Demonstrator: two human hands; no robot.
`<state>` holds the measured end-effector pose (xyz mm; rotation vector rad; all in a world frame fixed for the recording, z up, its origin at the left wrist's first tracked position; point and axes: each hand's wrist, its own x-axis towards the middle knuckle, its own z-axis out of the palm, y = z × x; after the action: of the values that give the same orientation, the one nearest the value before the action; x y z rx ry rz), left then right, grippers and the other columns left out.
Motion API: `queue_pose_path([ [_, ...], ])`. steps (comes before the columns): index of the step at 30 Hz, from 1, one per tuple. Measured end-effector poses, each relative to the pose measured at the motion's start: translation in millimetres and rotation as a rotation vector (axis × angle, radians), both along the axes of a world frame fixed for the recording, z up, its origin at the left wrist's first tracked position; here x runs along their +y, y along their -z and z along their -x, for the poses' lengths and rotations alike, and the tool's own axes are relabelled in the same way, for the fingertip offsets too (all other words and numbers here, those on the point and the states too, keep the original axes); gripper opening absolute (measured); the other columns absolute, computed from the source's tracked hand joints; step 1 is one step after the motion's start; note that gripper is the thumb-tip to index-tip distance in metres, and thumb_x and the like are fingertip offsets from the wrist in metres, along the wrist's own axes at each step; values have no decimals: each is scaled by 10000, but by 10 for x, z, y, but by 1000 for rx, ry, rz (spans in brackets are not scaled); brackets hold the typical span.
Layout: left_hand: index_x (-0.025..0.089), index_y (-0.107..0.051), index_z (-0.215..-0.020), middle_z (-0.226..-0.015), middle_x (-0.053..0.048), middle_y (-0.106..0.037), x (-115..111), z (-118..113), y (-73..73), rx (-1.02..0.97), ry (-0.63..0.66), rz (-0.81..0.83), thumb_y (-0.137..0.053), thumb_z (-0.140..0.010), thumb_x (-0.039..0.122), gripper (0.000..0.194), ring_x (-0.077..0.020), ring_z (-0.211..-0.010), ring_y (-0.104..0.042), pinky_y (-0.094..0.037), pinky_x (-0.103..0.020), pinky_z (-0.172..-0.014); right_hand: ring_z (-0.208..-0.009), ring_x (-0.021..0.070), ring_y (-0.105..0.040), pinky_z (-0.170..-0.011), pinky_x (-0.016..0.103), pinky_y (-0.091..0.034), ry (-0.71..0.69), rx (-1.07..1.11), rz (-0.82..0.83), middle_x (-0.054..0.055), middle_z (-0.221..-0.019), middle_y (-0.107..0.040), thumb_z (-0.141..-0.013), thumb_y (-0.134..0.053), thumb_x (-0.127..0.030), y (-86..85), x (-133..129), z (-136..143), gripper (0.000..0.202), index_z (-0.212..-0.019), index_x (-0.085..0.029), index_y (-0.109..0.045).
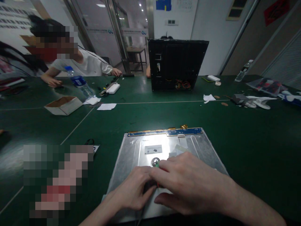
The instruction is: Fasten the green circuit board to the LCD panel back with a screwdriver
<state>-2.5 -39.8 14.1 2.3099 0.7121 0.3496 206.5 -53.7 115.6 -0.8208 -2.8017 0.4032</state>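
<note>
A flat silver metal panel, which looks like the back of a display panel, lies on the green table before me. A blue circuit board strip runs along its far edge, with a short ribbon cable below it. My left hand and my right hand meet over the panel's middle, fingers bent and close together. At their fingertips a small green piece shows beside a round metal disc. A bit of red wire shows beneath; what the fingers hold is mostly hidden.
A black back housing with loose wires stands upright across the table. A person sits at the far left. Nearer are a water bottle, an open paper box, a white adapter and, right, a grey-white tool.
</note>
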Motion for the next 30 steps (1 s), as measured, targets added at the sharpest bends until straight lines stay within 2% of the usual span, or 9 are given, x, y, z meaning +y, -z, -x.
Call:
queue_pose_path([
  [2,171,-608,-913,-937,-54,-669,2,8,19,2,-1,21,-502,-768,129,184,-224,-827,-608,-486,-287,-750,-644,155,-539,-485,295,-238,6,3,-12,32,-825,-655,-911,-511,-377,20,0,4,225,-1026,-184,-496],
  [8,177,-570,-837,-864,-43,-657,-1,10,30,6,-13,-25,-479,-743,122,142,-218,-785,-598,-484,-298,-733,-600,143,-507,-480,303,-236,4,-19,-48,29,-804,-647,-909,-467,-267,30,1,23,134,-1004,-179,-498],
  [14,176,-565,-824,-901,-48,-662,-19,-11,-14,-31,-9,-66,-461,-766,123,130,-205,-765,-595,-475,-301,-750,-657,158,-501,-485,304,-271,-27,-19,-23,44,-892,-632,-791,-544,-205,-21,-7,9,287,-1068,-156,-487],
  [22,175,-591,-890,-901,-44,-662,-1,4,29,-17,-12,34,-499,-721,117,202,-218,-795,-602,-482,-285,-723,-617,146,-530,-482,300,-231,17,-29,-52,21,-824,-657,-919,-507,-395,31,3,18,221,-1017,-196,-501],
  [26,179,-577,-857,-858,-35,-655,0,4,24,-27,-15,14,-491,-714,116,178,-212,-774,-594,-474,-286,-708,-613,148,-542,-477,313,-240,11,-27,-75,23,-802,-659,-934,-469,-302,52,5,21,136,-991,-185,-510],
  [30,180,-580,-853,-813,-32,-651,-3,-1,14,-25,-9,-26,-475,-744,116,164,-210,-761,-588,-469,-293,-732,-604,149,-520,-466,311,-238,4,-18,-85,26,-796,-643,-896,-478,-245,38,-6,21,124,-995,-175,-505],
])
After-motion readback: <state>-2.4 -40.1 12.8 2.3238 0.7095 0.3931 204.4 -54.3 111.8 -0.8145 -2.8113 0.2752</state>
